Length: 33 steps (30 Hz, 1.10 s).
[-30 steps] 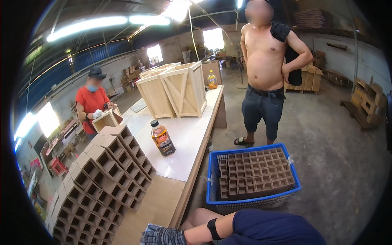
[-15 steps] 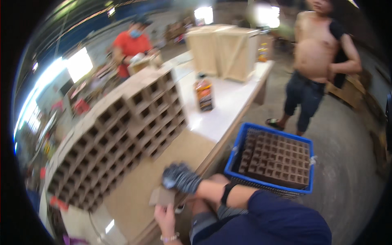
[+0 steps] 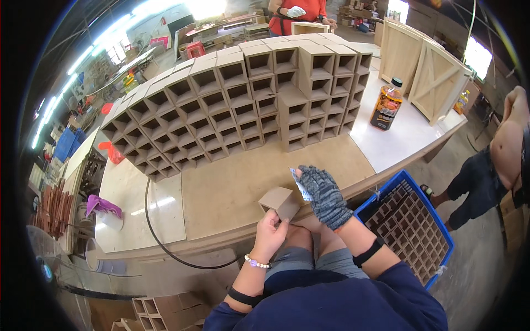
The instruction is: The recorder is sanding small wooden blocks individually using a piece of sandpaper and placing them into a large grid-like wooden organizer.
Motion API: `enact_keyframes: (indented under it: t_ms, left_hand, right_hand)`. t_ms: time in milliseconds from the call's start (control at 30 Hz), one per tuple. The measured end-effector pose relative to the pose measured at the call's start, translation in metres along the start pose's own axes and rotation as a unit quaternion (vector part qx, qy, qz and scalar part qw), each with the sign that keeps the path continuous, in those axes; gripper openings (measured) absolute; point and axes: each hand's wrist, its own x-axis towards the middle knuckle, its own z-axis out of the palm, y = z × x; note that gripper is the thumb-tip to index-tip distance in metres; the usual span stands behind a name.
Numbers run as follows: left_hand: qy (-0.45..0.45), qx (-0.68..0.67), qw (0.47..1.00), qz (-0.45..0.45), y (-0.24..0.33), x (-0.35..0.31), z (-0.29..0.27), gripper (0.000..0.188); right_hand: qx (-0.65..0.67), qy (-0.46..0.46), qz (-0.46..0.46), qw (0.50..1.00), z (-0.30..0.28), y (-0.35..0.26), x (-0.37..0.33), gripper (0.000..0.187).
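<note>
Near the table's front edge my bare left hand (image 3: 271,228) is closed on a small brown open-ended box (image 3: 280,202), gripping its near side. My right hand (image 3: 322,194), in a grey knit glove, pinches a thin white sheet with blue marks (image 3: 300,183), perhaps a folded paper piece. That sheet is just right of the box and apart from it. Beyond both hands stands a stacked wall of matching brown boxes (image 3: 221,99), their square openings facing me.
On the table (image 3: 232,182), a bottle of orange liquid (image 3: 387,105) stands right of the stack, near pale wooden crates (image 3: 430,71). A blue bin (image 3: 450,243) of boxes sits on the floor at right. A black hose (image 3: 160,245) crosses the front edge. Two other people stand nearby.
My view has swung left and down, so the stack now faces me squarely. The gloved hand has lifted away from the box, and the white sheet now shows in it.
</note>
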Motion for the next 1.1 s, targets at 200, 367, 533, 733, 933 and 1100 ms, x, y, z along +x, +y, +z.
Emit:
enact_keyframes:
  t_ms: [200, 367, 533, 733, 933, 1100]
  left_hand:
    - [0.077, -0.294, 0.947, -0.102, 0.017, 0.005, -0.005, 0.021]
    - [0.106, -0.194, 0.969, -0.108, 0.018, 0.004, -0.005, 0.022]
    - [0.089, 0.125, 0.981, 0.116, 0.017, 0.006, 0.006, 0.033]
    - [0.091, 0.199, 0.967, 0.128, 0.006, 0.003, 0.013, 0.02]
    - [0.116, 0.261, 0.928, 0.239, -0.01, -0.002, 0.011, 0.014]
    - [0.097, 0.237, 0.956, 0.141, 0.002, -0.005, 0.016, 0.013]
  right_hand:
    - [0.008, -0.042, -0.117, 0.992, 0.0, -0.024, -0.014, 0.05]
    - [0.103, 0.029, 0.024, 0.994, -0.007, -0.01, -0.012, 0.055]
    - [0.044, 0.083, -0.052, 0.994, -0.009, -0.025, 0.002, 0.053]
    - [0.002, -0.193, 0.08, 0.978, 0.013, -0.005, 0.024, 0.031]
    - [-0.02, -0.039, -0.07, 0.997, 0.008, -0.034, 0.0, 0.031]
    - [-0.078, -0.145, 0.028, 0.986, 0.02, 0.011, -0.001, 0.031]
